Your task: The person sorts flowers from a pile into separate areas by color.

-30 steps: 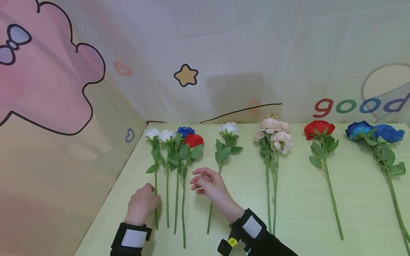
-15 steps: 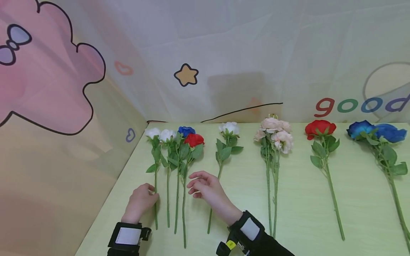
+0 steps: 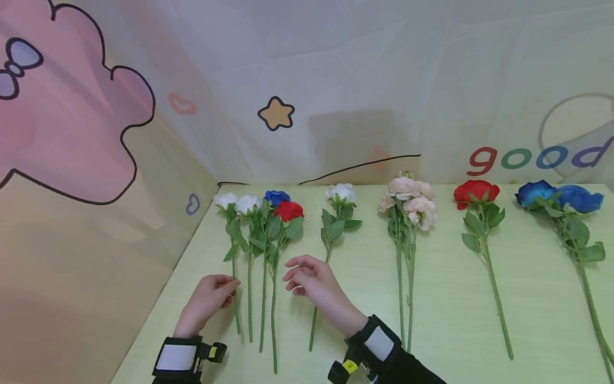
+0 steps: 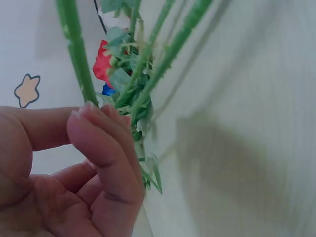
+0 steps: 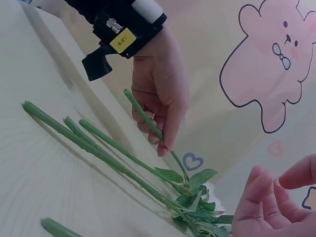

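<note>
My left hand pinches the stem of the leftmost white rose between thumb and fingers. In the left wrist view that green stem runs into the fingertips; the right wrist view shows its lower end lifted off the table. Close beside it lie a second white rose, a blue rose and a red rose, leaves overlapping. Loosely bent and holding nothing, my right hand hovers between the red rose's stem and another white rose, covering part of the latter's stem.
Right of my hands lie pale pink flowers, another red rose and blue flowers on the light table. A printed cloth hangs behind the table's far edge.
My left hand has closed on the leftmost white rose's stem and shifted slightly; the stem's lower end has moved up and a little right. My right hand stays nearly in place.
</note>
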The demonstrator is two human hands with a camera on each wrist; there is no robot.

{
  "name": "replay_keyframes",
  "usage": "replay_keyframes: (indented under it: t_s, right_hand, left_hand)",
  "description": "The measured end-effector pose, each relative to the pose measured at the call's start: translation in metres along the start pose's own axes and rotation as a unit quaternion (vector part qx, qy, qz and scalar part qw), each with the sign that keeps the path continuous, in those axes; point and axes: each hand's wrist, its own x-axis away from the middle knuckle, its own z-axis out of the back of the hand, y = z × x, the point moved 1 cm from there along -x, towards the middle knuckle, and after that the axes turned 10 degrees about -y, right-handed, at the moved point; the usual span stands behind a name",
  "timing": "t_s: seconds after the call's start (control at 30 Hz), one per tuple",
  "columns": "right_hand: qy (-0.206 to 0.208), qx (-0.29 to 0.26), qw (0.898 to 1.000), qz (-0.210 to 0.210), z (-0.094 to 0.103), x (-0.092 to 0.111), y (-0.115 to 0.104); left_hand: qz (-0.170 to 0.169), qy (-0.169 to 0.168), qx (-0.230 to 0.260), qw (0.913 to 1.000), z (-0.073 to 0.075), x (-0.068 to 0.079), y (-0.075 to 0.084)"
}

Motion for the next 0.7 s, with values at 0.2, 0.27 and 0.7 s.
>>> replay_keyframes:
  t_s: [0.2,0.27,0.7]
  right_hand:
    - [0.0,0.012,1.0,0.009,0.008,0.003,-0.005]
    - [0.001,0.019,1.0,0.013,0.011,0.004,-0.006]
    - [0.046,0.08,0.995,0.024,0.047,0.019,-0.02]
  left_hand:
    - [-0.016,0.003,0.014,0.9998,0.0,0.004,0.008]
    - [-0.017,0.008,0.012,0.9998,-0.001,0.005,0.012]
    - [-0.06,0.028,0.002,0.9978,-0.014,0.01,0.04]
